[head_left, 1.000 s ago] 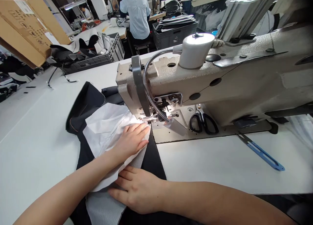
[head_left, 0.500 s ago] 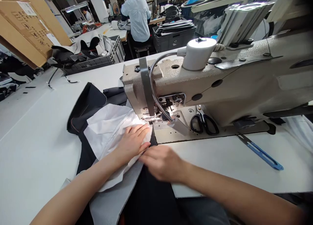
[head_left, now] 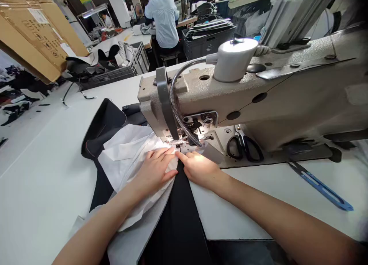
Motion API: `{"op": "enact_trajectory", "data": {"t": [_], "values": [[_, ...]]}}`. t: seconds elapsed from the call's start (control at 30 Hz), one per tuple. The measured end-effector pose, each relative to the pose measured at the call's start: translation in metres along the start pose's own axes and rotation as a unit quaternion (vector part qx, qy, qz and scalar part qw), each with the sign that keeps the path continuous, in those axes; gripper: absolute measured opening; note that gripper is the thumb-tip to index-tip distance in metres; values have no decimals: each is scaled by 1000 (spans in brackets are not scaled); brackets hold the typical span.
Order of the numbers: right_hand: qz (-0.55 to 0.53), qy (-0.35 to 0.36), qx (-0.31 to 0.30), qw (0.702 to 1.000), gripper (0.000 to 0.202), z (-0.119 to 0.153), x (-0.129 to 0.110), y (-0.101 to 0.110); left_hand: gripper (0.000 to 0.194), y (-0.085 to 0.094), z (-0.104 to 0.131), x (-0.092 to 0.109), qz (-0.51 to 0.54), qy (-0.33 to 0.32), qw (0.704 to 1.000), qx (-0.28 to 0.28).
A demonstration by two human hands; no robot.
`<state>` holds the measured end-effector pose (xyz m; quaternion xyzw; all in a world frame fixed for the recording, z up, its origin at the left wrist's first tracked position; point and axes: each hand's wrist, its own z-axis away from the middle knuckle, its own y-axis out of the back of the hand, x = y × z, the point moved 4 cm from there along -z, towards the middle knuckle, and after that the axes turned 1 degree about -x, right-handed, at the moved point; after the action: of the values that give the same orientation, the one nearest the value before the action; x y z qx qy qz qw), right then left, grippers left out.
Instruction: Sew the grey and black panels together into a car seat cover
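White fabric (head_left: 126, 142) lies over black fabric (head_left: 181, 215) and a grey piece (head_left: 129, 238), its edge running to the needle area of the sewing machine (head_left: 184, 92). My left hand (head_left: 156, 169) rests flat on the white fabric with its fingers spread a little, fingertips just in front of the presser foot. Beside it, my right hand (head_left: 201, 169) touches the fabric edge with an outstretched index finger near the needle; its other fingers are curled under, and nothing shows clearly in them.
Black-handled scissors (head_left: 244, 146) lie on the machine bed. Blue thread snips (head_left: 322, 186) are on the table (head_left: 238, 207) at right. Behind stand a crate (head_left: 115, 75), a cardboard box (head_left: 40, 31) and a seated person (head_left: 163, 21).
My right hand has moved up and forward from the lower fabric edge to the needle area, its index finger now extended. My left hand stays on the white fabric. The view has shifted slightly.
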<state>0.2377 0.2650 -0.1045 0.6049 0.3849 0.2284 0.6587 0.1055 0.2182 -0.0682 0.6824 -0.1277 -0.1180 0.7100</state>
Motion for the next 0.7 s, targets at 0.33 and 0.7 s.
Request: {"op": "enact_trajectory", "data": {"t": [0.33, 0.7], "values": [[-39, 45, 105, 993, 38, 9, 18, 12, 31, -3, -19, 3, -22, 57, 998, 19], [-90, 377, 51, 920, 25, 71, -10, 19, 54, 14, -2, 40, -12, 168, 962, -213]]}}
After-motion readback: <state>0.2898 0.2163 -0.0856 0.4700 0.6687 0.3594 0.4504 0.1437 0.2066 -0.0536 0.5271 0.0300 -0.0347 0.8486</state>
